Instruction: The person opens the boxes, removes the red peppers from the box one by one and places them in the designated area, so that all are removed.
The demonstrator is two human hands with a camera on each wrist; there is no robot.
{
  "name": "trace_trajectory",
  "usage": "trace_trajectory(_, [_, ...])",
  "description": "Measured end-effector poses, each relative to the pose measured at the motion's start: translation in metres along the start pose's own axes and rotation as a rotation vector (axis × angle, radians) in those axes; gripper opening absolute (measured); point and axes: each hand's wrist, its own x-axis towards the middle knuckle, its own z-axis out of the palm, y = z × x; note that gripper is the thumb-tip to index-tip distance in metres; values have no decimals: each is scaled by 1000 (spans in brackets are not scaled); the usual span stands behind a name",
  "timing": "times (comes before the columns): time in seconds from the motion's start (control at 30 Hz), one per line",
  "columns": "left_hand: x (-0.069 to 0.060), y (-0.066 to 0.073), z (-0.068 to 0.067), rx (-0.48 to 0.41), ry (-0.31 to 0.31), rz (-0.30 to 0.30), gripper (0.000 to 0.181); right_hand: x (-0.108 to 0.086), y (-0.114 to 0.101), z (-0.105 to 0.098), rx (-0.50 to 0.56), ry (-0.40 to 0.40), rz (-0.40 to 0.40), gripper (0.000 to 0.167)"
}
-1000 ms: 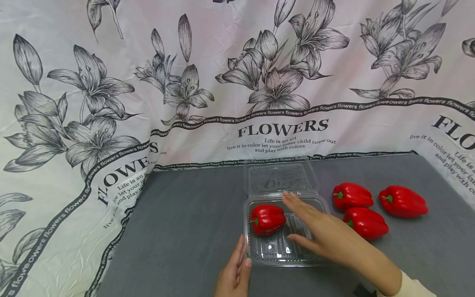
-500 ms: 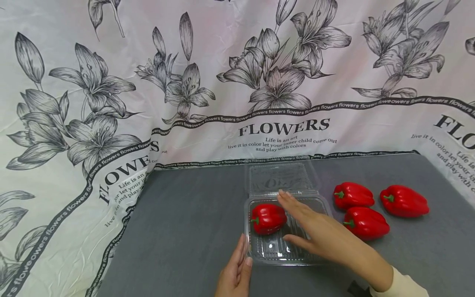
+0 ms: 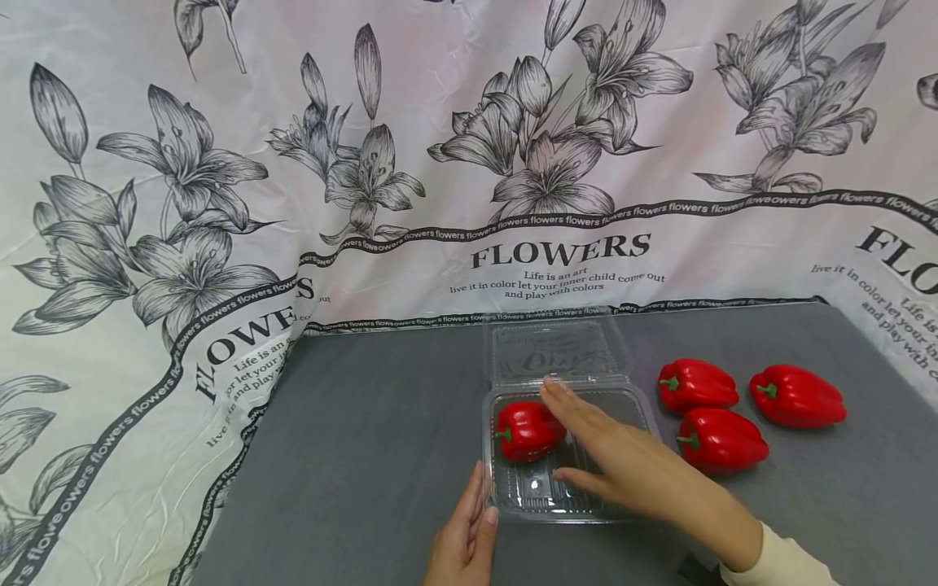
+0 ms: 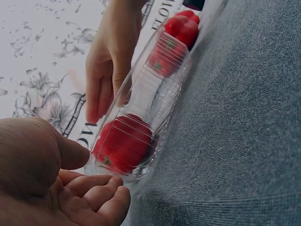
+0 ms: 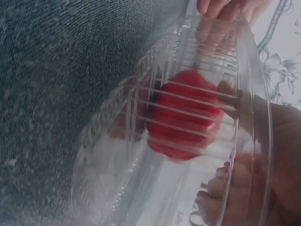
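A clear hinged plastic container (image 3: 542, 514) lies on the grey table, its lid (image 3: 553, 352) folded back at the far side. One red bell pepper (image 3: 526, 433) sits in its left part, green stem to the left. My left hand (image 3: 462, 537) touches the container's front left corner, fingers fairly straight; in the left wrist view the thumb is by the rim. My right hand (image 3: 623, 456) reaches over the container from the right, its fingers straight and its thumb spread. In the head view its fingertips overlap the pepper's right edge; whether they touch cannot be told.
Right of the container lie three more red bell peppers: one at the back (image 3: 698, 386), one in front (image 3: 722, 440) and one farther right (image 3: 797, 396). A white cloth (image 3: 557, 277) printed with flowers and lettering hangs behind the grey table (image 3: 366, 456).
My right hand has moved slightly left across the container, closer to the pepper inside. My left hand and the other peppers keep their places.
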Motion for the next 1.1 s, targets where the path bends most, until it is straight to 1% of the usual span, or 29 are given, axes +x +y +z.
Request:
trace_trajectory(0.17, [0, -2, 1, -11, 3, 7, 60, 1, -1, 5, 5, -3, -18, 108])
trace_trajectory(0.27, [0, -2, 2, -14, 6, -5, 60, 2, -1, 9, 0, -9, -31, 106])
trace_trajectory(0.43, [0, -2, 2, -18, 11, -6, 60, 5, -3, 13, 13, -18, -46, 107])
trace_trajectory(0.73, [0, 1, 2, -15, 12, -36, 60, 14, -11, 22, 15, -7, -75, 104])
trace_trajectory(0.97, [2, 1, 3, -16, 11, -49, 60, 18, -13, 24, 8, -20, -57, 104])
trace_trajectory(1.1, [2, 2, 3, -13, 11, -52, 60, 21, -14, 25, -8, -2, -61, 104])
